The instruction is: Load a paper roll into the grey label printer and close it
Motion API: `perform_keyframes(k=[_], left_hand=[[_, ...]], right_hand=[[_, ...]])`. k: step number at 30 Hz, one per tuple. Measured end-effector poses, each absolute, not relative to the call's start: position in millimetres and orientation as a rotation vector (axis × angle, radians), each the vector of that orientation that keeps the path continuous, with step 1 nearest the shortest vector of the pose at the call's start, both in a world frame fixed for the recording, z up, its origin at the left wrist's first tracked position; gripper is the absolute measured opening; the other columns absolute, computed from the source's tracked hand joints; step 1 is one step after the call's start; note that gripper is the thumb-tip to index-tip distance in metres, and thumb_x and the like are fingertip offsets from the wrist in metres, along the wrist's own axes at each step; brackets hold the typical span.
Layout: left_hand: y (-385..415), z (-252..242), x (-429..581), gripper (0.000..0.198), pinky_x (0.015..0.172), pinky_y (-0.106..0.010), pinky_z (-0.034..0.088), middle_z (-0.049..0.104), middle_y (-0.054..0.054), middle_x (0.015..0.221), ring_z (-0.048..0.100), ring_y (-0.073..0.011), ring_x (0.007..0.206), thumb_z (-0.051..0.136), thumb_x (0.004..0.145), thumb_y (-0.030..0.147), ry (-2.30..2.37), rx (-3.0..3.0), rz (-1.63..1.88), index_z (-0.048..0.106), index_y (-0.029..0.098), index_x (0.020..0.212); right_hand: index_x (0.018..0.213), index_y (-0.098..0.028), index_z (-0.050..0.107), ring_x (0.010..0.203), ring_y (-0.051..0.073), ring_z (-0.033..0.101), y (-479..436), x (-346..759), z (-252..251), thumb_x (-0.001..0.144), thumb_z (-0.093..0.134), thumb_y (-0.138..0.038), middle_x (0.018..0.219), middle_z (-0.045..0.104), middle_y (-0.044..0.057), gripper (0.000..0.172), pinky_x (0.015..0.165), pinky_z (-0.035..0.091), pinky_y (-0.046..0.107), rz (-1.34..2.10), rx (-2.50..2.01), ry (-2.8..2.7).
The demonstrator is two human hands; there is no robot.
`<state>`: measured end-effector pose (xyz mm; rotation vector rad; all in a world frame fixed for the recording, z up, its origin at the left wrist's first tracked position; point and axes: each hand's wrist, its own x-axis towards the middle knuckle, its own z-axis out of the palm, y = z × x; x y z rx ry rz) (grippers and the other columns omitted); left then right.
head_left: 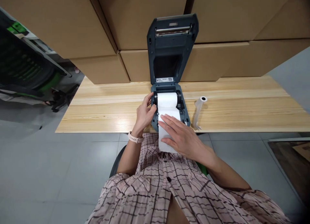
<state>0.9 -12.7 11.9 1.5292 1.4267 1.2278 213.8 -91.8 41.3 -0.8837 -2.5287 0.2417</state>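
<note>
A dark grey label printer (186, 116) stands on the wooden table with its lid (173, 53) raised. Inside it sits a white paper roll (167, 99), and its strip (167, 146) runs forward over the printer's front and past the table edge. My left hand (144, 112) touches the printer's left side, fingers apart, thumb near the roll holder. My right hand (179, 135) lies flat on the paper strip with its fingers spread. To the right of the printer is a small dark-cored roll (203, 99) with a thin, crumpled strip hanging from it.
Cardboard boxes (150, 20) are stacked along the back of the wooden table (116, 104), behind the lid. A dark chair (24, 62) stands at the far left. The table's front edge is just before my body.
</note>
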Motion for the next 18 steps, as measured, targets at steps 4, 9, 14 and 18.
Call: perform_keyframes(k=[4, 9, 14, 18], left_hand=[[-14.0, 11.1, 1.6, 0.056, 0.112, -0.051, 0.056, 0.07, -0.007, 0.15, 0.069, -0.0285, 0.134, 0.057, 0.094, 0.024, 1.433, 1.537, 1.229, 0.059, 0.031, 0.149], [-12.1, 10.1, 0.5, 0.056, 0.117, -0.052, 0.053, 0.07, -0.007, 0.149, 0.067, -0.0286, 0.136, 0.057, 0.093, 0.024, 1.46, 1.534, 1.223, 0.059, 0.03, 0.149], [-17.5, 9.3, 6.9, 0.057, 0.124, -0.053, 0.048, 0.06, -0.009, 0.161, 0.059, -0.0286, 0.147, 0.058, 0.096, 0.028, 1.371, 1.406, 1.268, 0.053, 0.029, 0.153], [-42.6, 8.8, 23.8, 0.08, 0.132, -0.051, 0.039, 0.034, -0.012, 0.179, 0.038, -0.0302, 0.164, 0.066, 0.099, 0.04, 1.305, 1.268, 1.279, 0.027, 0.029, 0.167]], right_hand=[[0.164, -0.022, 0.043, 0.158, 0.031, 0.047, -90.2, 216.2, 42.9, 0.111, 0.052, -0.039, 0.164, 0.055, 0.016, 0.057, 0.125, 0.051, 0.06, 0.299, -0.887, -2.509], [0.169, -0.024, 0.035, 0.156, 0.031, 0.049, -93.0, 220.2, 40.6, 0.11, 0.053, -0.038, 0.163, 0.055, 0.015, 0.063, 0.124, 0.052, 0.06, 0.294, -0.846, -2.492], [0.171, -0.025, 0.031, 0.156, 0.03, 0.05, -95.9, 221.2, 38.0, 0.11, 0.055, -0.038, 0.163, 0.057, 0.015, 0.067, 0.123, 0.054, 0.059, 0.272, -0.815, -2.478], [0.168, -0.02, 0.037, 0.153, 0.03, 0.054, -97.5, 218.2, 38.7, 0.109, 0.055, -0.037, 0.16, 0.06, 0.016, 0.063, 0.123, 0.054, 0.057, 0.234, -0.831, -2.468]])
